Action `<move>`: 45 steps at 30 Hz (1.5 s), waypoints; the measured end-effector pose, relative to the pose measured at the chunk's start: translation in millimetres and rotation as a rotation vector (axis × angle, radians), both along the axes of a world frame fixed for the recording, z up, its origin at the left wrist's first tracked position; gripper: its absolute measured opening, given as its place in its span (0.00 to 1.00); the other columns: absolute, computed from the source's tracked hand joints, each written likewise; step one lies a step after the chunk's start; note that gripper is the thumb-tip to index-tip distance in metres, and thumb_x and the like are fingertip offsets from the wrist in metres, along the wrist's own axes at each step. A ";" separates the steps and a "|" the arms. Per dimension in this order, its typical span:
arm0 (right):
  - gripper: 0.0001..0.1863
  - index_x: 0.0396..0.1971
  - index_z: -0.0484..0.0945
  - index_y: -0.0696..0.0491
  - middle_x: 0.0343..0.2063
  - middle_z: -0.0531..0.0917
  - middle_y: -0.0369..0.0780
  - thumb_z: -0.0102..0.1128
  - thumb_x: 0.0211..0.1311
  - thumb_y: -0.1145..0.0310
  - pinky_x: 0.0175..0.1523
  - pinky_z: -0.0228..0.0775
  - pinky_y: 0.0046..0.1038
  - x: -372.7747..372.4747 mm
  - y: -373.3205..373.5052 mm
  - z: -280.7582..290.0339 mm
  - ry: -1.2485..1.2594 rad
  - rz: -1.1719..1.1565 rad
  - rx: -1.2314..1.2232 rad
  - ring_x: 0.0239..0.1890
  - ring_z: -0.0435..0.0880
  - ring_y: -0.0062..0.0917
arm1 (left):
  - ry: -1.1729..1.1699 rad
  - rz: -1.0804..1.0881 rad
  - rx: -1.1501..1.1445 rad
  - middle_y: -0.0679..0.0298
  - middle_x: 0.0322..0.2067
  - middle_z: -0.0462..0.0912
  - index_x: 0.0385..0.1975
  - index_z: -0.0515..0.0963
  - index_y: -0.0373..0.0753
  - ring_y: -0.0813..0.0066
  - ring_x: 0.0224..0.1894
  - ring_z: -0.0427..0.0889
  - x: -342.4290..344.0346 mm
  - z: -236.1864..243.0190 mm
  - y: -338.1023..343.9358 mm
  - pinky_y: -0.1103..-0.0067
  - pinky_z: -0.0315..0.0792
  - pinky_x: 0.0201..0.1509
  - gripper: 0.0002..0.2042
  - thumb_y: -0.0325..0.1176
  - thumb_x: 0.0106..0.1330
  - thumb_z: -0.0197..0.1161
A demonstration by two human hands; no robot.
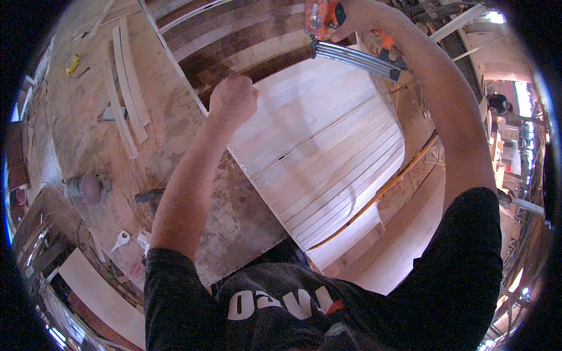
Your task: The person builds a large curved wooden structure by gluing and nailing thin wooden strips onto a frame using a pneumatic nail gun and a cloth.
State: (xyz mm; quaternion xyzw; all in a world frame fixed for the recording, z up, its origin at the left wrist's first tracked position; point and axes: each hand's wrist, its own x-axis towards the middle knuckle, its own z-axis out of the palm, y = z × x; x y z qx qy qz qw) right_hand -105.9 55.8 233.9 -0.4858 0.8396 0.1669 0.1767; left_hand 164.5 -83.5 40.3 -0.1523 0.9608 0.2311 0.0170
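Observation:
My right hand (364,19) is wrapped around the handle of an orange nail gun (321,21) at the top of the view. Its long silver magazine (356,58) slants over the far right corner of a pale slatted wooden panel (316,126). My left hand (234,98) is closed into a fist at the panel's far left corner, beside a dark gap between boards. Whatever its fingers may pinch is hidden. Thin parallel planks make up the panel, which curves along its right side.
Thin wood strips (124,82) and a yellow tape measure (72,63) lie on the worn table (175,146) at left. A grinder-like tool (88,187) sits nearer. An orange hose (383,190) runs past the panel's right side. Another person (499,104) appears far right.

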 end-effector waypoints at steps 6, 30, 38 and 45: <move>0.37 0.41 0.87 0.53 0.40 0.86 0.54 0.79 0.34 0.40 0.51 0.78 0.36 38.4 -30.0 -7.4 0.105 -0.051 0.073 0.44 0.86 0.41 | -0.073 -0.093 0.155 0.43 0.35 0.85 0.38 0.82 0.29 0.45 0.45 0.85 5.7 0.6 -21.6 0.60 0.80 0.51 0.14 0.36 0.63 0.67; 0.39 0.44 0.83 0.54 0.41 0.87 0.45 0.84 0.29 0.48 0.42 0.80 0.36 58.1 -66.8 -18.5 0.025 -0.059 0.096 0.43 0.86 0.35 | 0.032 0.001 0.380 0.40 0.41 0.84 0.44 0.83 0.31 0.44 0.48 0.84 15.1 -18.1 -22.6 0.61 0.77 0.54 0.14 0.33 0.63 0.67; 0.34 0.38 0.85 0.56 0.35 0.88 0.46 0.82 0.29 0.50 0.39 0.79 0.36 69.9 -70.7 -13.9 0.102 -0.096 0.136 0.35 0.87 0.35 | 0.008 -0.022 0.355 0.42 0.40 0.85 0.43 0.83 0.31 0.45 0.48 0.85 15.6 -19.6 -24.8 0.61 0.77 0.54 0.13 0.33 0.63 0.66; 0.34 0.40 0.85 0.53 0.38 0.88 0.46 0.82 0.28 0.49 0.44 0.80 0.37 63.8 -64.6 -14.6 0.017 0.002 0.034 0.41 0.87 0.37 | 0.039 -0.035 0.353 0.41 0.39 0.84 0.40 0.83 0.32 0.44 0.47 0.84 15.0 -22.1 -25.0 0.60 0.77 0.53 0.11 0.33 0.64 0.65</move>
